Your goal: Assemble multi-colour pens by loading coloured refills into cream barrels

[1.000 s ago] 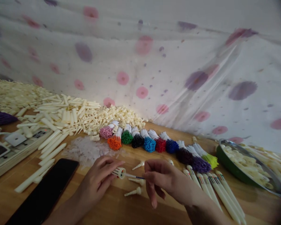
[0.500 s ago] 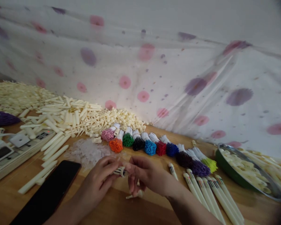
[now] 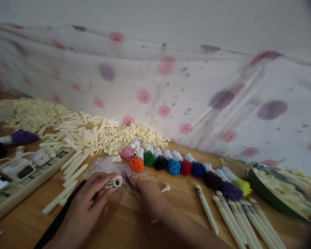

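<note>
Just left of tweezers [image 3: 130, 182], our left hand [image 3: 89, 199] pinches pen sleeve [image 3: 114, 183] in curled fingers, long axis sideways, mouth facing right. Our right hand [image 3: 150, 199] seems closed on tweezers, fingertips hidden; prongs slant away leftward over clear plastic bits [image 3: 101, 165].

The table [image 3: 182, 193] is of brown wood, and on it lies the orange bundle [image 3: 137, 164] of thin sticks. To the right of this bundle runs a row of other coloured bundles [image 3: 173, 167]. Behind it and to the left is spread a large heap of cream plastic parts [image 3: 106, 133]. Clear plastic pieces [image 3: 103, 166] lie near it, on its left side. Farther left of it come cream tubes [image 3: 76, 174], then a power strip [image 3: 49, 171]. Well to its right are several pens [image 3: 206, 209], and beyond these, a green bowl [image 3: 264, 196].
</note>
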Motion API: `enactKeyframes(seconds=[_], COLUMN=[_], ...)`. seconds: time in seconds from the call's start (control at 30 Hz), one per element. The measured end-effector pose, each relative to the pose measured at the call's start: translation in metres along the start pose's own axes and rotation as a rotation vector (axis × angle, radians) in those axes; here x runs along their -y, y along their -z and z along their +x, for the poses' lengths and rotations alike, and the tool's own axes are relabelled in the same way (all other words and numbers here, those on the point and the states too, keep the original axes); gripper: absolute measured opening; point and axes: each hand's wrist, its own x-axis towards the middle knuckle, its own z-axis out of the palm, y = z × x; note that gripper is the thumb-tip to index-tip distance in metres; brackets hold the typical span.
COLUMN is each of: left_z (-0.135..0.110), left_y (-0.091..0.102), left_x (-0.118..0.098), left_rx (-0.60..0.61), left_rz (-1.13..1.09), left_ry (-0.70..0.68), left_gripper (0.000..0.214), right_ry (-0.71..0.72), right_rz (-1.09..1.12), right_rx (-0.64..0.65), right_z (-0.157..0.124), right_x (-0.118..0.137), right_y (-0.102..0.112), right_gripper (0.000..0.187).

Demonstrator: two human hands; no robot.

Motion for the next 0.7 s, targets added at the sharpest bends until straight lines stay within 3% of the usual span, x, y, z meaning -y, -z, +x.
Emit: enactKeyframes(seconds=[0.2, 0.3, 0.43, 0.57, 0.7], left_z=[0.0, -0.003, -0.011, -0.013, -0.012], left_y=[0.004, 0.003, 0.004, 0.007, 0.009], left_x=[0.011, 0.019, 0.031, 0.036, 0.03], left_rx=[-0.138, -0.22, -0.23, -0.192, -0.053], left_rz=[-0.038, -0.06, -0.061, -0.087, -0.144], left_ry=[0.04, 0.088, 0.139, 0.152, 0.104], left_gripper=[0.023, 0.021, 0.02, 0.022, 0.023], right_ry=[0.047, 0.096, 0.151, 0.198, 0.211], right_rz=[0.029, 0.112, 0.356, 0.706, 0.964], right_rx=[-0.082, -0.075, -0.012, 0.099, 0.148], right_z=[0.036, 0.071, 0.104, 0.103, 0.077], right_x=[0.017, 0.042, 0.061, 0.054, 0.033], right_y=[0.037, 0.042, 0.04, 0.037, 0.036], right_gripper=[0.016, 0.021, 0.018, 0.016, 0.028])
